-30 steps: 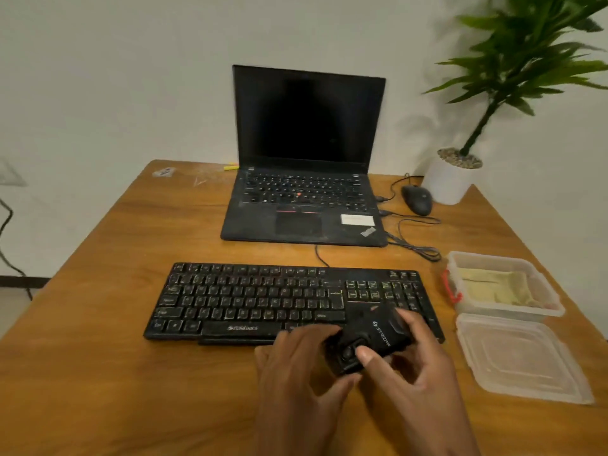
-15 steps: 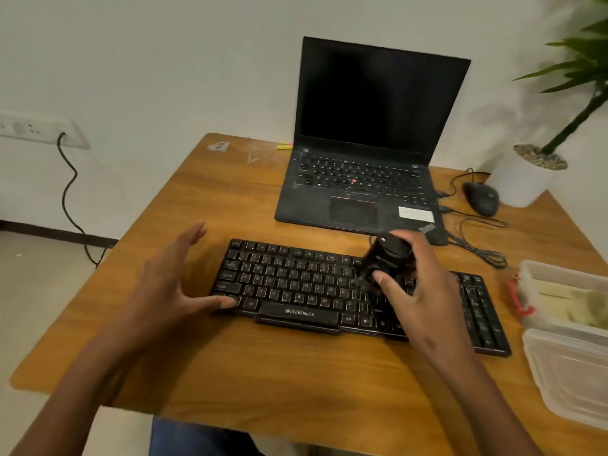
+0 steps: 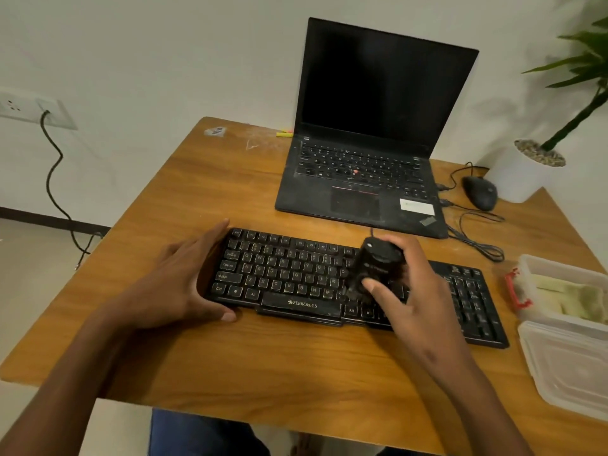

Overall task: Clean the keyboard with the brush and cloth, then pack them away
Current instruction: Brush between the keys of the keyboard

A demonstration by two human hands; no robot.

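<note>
The keyboard [image 3: 345,284] lay across the middle of the tabletop [image 3: 204,199]. The left hand [image 3: 177,281], fingers straight, braced the keyboard's 9 o'clock end. The right hand [image 3: 408,291] gripped the black brush [image 3: 375,268] over the middle keys. At 12 o'clock stood a laptop [image 3: 368,143]; at 2 o'clock, a mouse [image 3: 480,192] and potted plant [image 3: 539,159]. At 3 o'clock a container [image 3: 559,268] held the cloth [image 3: 572,297], its lid [image 3: 572,363] beside it.

Left hand [image 3: 177,284] now braces keyboard [image 3: 296,278] (left end).
</note>
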